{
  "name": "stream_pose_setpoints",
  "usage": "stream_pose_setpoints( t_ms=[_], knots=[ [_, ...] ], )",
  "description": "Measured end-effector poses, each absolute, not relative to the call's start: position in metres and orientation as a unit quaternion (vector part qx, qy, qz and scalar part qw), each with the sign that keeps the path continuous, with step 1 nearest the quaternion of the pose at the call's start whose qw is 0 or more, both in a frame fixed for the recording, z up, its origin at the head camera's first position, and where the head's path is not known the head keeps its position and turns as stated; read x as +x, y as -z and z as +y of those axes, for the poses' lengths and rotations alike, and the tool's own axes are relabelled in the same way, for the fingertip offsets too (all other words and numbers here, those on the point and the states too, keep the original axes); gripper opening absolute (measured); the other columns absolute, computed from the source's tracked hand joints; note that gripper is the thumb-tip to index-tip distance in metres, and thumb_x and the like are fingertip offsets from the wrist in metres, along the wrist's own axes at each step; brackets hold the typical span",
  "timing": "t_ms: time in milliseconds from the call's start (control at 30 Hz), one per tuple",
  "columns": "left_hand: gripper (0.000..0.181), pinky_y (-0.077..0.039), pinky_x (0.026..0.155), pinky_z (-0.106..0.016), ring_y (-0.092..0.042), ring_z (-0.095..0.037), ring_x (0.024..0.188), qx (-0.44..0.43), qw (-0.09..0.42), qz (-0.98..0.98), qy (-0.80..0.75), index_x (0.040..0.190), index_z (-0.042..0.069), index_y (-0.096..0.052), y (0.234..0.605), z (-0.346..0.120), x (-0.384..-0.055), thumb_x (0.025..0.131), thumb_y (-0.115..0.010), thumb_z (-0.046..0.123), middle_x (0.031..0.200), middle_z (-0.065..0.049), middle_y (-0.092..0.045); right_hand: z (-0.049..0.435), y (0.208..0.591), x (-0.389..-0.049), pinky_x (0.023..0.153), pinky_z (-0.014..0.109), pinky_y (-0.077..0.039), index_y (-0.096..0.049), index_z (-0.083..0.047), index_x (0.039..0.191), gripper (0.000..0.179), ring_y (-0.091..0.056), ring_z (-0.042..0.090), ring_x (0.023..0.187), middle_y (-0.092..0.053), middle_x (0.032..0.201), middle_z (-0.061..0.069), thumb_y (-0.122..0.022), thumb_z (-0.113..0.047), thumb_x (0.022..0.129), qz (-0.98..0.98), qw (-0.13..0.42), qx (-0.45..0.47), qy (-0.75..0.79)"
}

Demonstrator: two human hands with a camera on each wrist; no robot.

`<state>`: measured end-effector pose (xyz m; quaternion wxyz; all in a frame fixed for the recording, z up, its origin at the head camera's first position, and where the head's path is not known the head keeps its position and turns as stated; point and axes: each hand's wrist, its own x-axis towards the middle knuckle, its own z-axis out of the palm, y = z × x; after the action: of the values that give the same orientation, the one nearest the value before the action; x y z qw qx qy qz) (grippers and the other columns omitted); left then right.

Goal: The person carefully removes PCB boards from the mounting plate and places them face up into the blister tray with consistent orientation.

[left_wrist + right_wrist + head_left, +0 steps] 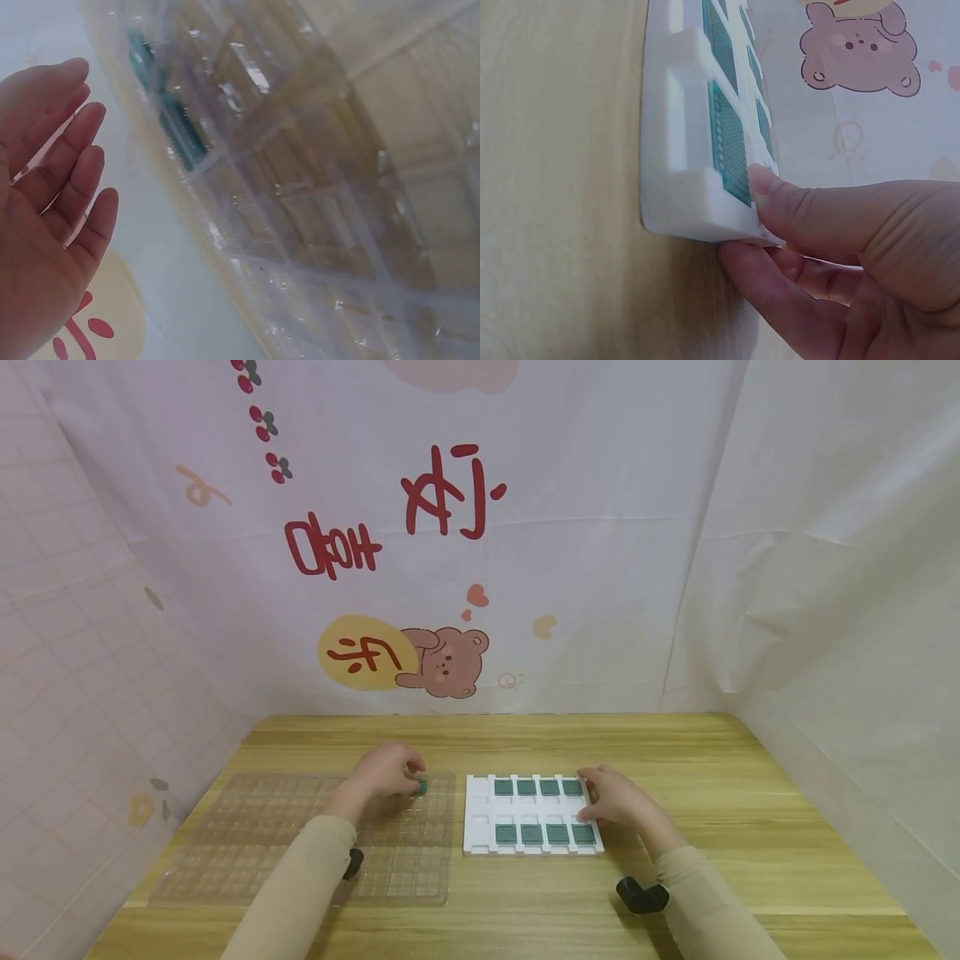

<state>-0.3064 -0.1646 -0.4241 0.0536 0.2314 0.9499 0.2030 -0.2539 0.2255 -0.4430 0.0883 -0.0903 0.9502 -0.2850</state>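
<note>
My left hand point(386, 770) hovers at the far right corner of a clear plastic compartment tray point(397, 881). Its fingers are loosely bent, and the left wrist view shows nothing between them. Beside the fingertips, green square chips point(180, 135) sit in the clear tray's edge compartments; one chip point(422, 787) shows in the head view. At the right end of a white slotted tray point(480, 814), my right hand point(617, 797) grips the edge between thumb and fingers. Two rows of green chips point(532, 834) lie in the white tray, whose leftmost slots hold none.
Both trays lie side by side on a wooden table point(525, 910), with a narrow gap between them. A printed white curtain point(585, 610) hangs behind the table and along both sides. Black wrist-worn devices point(642, 895) sit below the wrists.
</note>
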Motion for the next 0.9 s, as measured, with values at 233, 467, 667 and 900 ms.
stream_pose_setpoints(
  t_ms=[233, 467, 667, 900],
  knots=[
    [0.022, -0.052, 0.080, -0.043, -0.063, -0.026, 0.091, 0.255, 0.029, 0.937, -0.236, 0.106, 0.003, -0.072, 0.415, -0.168, -0.299, 0.085, -0.075, 0.008, 0.095, -0.006, -0.069, 0.225, 0.442, -0.253, 0.074, 0.035, -0.055, -0.049, 0.012, 0.136, 0.076, -0.057, 0.028, 0.095, -0.055, 0.116, 0.023, -0.086, -0.005, 0.072, 0.949, 0.085, -0.099, 0.287],
    [0.021, -0.052, 0.077, -0.041, -0.064, -0.024, 0.087, 0.268, 0.001, 0.932, -0.246, 0.106, 0.004, -0.072, 0.413, -0.165, -0.293, 0.086, -0.074, 0.009, 0.091, -0.003, -0.069, 0.225, 0.443, -0.253, 0.065, 0.031, -0.055, -0.049, 0.012, 0.136, 0.075, -0.057, 0.027, 0.092, -0.055, 0.115, 0.024, -0.086, -0.004, 0.072, 0.946, 0.087, -0.097, 0.297],
    [0.019, -0.051, 0.074, -0.035, -0.062, -0.018, 0.084, 0.281, -0.023, 0.926, -0.251, 0.104, 0.007, -0.072, 0.414, -0.158, -0.290, 0.085, -0.074, 0.011, 0.089, 0.001, -0.067, 0.226, 0.444, -0.253, 0.062, 0.030, -0.056, -0.047, 0.013, 0.136, 0.075, -0.058, 0.025, 0.087, -0.053, 0.116, 0.026, -0.085, -0.002, 0.073, 0.941, 0.092, -0.098, 0.310],
    [0.023, -0.051, 0.078, -0.037, -0.064, -0.025, 0.089, 0.308, -0.058, 0.920, -0.235, 0.107, 0.008, -0.072, 0.407, -0.148, -0.283, 0.085, -0.076, 0.013, 0.091, 0.001, -0.069, 0.226, 0.445, -0.254, 0.064, 0.031, -0.056, -0.048, 0.011, 0.137, 0.075, -0.057, 0.028, 0.092, -0.053, 0.120, 0.026, -0.085, -0.003, 0.073, 0.944, 0.093, -0.090, 0.303]
  ],
)
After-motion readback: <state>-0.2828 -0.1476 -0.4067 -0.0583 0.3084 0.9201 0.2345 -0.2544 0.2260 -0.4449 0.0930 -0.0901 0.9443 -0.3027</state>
